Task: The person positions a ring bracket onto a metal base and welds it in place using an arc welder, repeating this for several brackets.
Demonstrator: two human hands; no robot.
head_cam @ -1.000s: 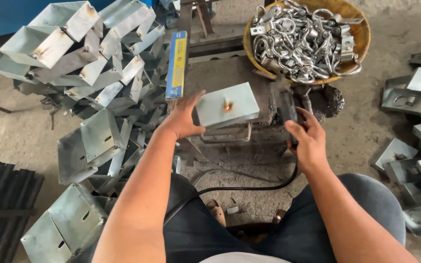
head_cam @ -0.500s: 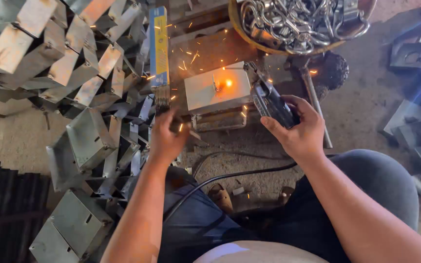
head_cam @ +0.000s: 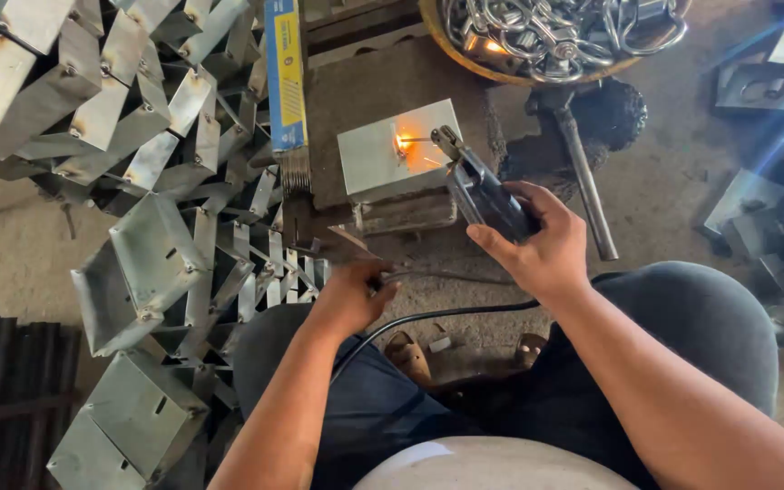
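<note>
Welding tongs [head_cam: 487,195] sat gripped in the right hand [head_cam: 537,245], their rod sparking on a metal box [head_cam: 383,159] at eleven o'clock. Left hand [head_cam: 351,295] curled around a thin rod [head_cam: 446,275] at seven o'clock.

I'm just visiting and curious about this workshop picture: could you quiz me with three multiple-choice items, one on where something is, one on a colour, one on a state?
1. Where does the round basket of metal rings sit?
A. Top of the view, beyond the workpiece
B. On the person's lap
C. Among the bent sheet pieces at left

2. What colour is the long narrow box left of the flat grey metal plate?
A. Red and white
B. Blue and yellow
C. Green

3. What state is the spot on the plate at the rod's tip in?
A. Glowing orange
B. Wet
C. Painted black

Answers: 1 A, it lies at the upper edge. 2 B, blue with a yellow panel. 3 A, a bright glow shows where the dark electrode holder in the right hand points.
</note>
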